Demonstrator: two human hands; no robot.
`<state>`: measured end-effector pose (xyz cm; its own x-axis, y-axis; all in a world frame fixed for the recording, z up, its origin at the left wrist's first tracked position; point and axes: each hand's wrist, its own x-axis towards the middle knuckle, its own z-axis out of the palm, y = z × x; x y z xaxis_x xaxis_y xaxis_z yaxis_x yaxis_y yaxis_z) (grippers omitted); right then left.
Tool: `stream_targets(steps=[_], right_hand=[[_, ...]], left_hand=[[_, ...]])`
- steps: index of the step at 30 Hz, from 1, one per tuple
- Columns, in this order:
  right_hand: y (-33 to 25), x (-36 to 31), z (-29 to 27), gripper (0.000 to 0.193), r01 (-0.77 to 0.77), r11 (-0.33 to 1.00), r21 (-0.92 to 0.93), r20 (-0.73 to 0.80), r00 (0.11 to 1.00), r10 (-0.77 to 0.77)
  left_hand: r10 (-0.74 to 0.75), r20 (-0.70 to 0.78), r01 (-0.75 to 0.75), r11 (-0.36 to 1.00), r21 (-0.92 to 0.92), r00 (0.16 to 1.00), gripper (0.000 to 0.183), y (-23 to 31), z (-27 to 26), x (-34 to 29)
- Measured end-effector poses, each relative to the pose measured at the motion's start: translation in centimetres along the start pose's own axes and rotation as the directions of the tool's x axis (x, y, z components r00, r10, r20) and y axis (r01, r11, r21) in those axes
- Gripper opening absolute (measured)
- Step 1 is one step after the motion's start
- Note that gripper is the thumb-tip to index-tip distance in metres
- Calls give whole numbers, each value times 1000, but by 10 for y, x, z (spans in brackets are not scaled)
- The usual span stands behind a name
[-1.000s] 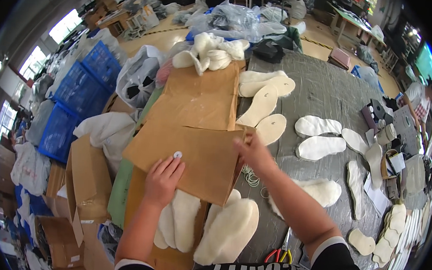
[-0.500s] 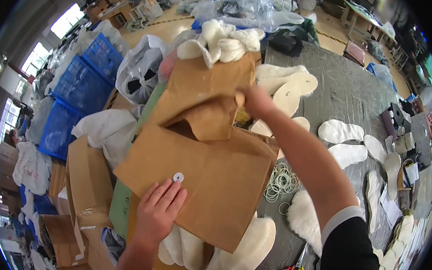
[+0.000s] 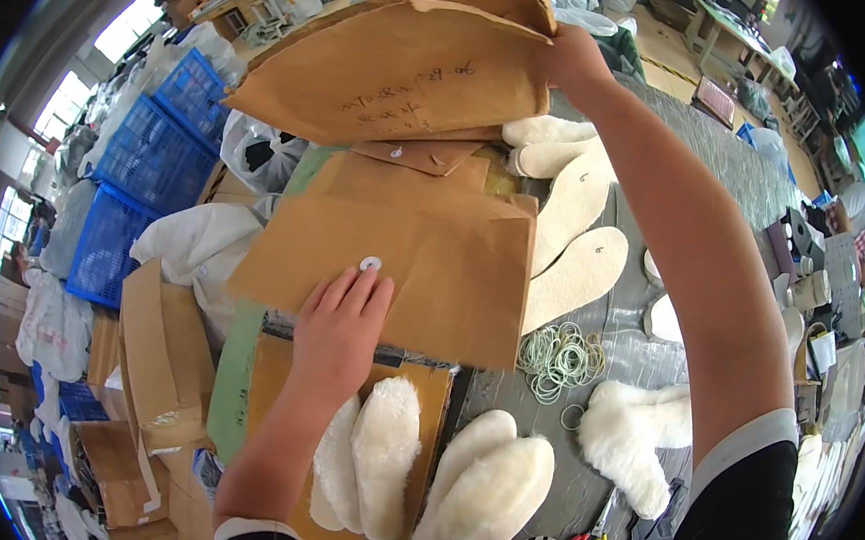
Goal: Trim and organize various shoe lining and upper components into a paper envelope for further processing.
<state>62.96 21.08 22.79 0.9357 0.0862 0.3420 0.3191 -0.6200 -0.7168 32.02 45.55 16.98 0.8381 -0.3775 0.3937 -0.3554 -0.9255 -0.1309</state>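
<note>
My left hand [image 3: 338, 329] lies flat on a brown paper envelope [image 3: 462, 282], fingers stretched out beside its white round button. Farther off, my right hand [image 3: 576, 59] grips the right edge of a second brown envelope [image 3: 396, 72], lifted and bowed, with handwriting on its face. Another brown envelope [image 3: 440, 158] shows partly beneath the raised one. Nearer me, fluffy cream insoles [image 3: 387, 458] rest on brown cardboard, and a second pair [image 3: 493, 480] lies to their right. Flat cream insoles [image 3: 578, 275] are right of the envelopes.
Pale rubber bands [image 3: 558, 364] lie on the grey-covered table [image 3: 651, 150]. Red-handled scissors [image 3: 589, 537] are near the front edge, below more fleece insoles [image 3: 631, 439]. At left stand an open cardboard box [image 3: 178, 353] and blue plastic crates [image 3: 139, 164].
My right hand has moved up and away, lifting an envelope off the pile. The envelope under my left hand has shifted away from me and straightened, uncovering the near insoles.
</note>
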Motion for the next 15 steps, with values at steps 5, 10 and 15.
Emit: stream_targets(steps=[5,10,15], right_hand=[[7,-3,-1,26,-64,980,186,28,998,60],[-3,-12,-5,29,-133,956,262,12,991,135],[0,-7,-4,30,-163,951,263,23,986,163]], left_hand=[[-103,229,131,985,-108,968,26,-9,24,16],[-123,279,168,975,-145,952,31,-16,33,21],[-98,406,184,967,-178,909,54,-16,22,24]])
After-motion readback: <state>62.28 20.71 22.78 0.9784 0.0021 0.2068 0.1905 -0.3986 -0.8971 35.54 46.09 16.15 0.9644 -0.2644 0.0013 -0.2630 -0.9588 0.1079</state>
